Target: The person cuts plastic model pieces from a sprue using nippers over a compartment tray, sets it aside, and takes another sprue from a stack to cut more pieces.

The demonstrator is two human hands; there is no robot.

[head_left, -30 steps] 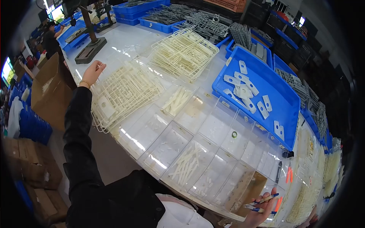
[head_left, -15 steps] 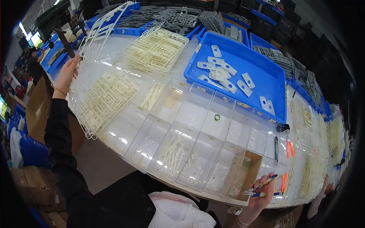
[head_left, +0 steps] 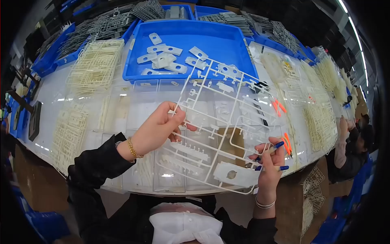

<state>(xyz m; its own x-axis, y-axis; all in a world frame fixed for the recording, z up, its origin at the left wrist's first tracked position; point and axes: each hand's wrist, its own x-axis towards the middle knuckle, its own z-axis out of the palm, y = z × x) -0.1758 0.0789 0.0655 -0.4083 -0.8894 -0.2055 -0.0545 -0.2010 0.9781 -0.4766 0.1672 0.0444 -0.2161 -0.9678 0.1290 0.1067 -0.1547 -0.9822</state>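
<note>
My left hand [head_left: 156, 127] pinches the left edge of a white plastic sprue frame [head_left: 220, 151], which is held up over the clear compartment boxes. Small parts hang in the frame, and a flat plate with a round hole [head_left: 221, 172] sits in its lower right corner. A pair of nippers [head_left: 278, 145] with blue-tipped handles lies in my right hand [head_left: 270, 163], close to the frame's right edge. Whether the jaws touch the frame I cannot tell.
A blue bin [head_left: 129, 70] beyond the frame contains several white plates with holes. Cream sprue stacks [head_left: 95, 67] lie at left, and more at right. Orange-handled tools [head_left: 287, 143] rest on the right. Grey sprues fill the back bins. A person [head_left: 353, 148] sits at far right.
My left hand has brought the sprue frame from the far left to the middle, in front of me. The nippers stay in my right hand, now beside the frame. The view has turned right.
</note>
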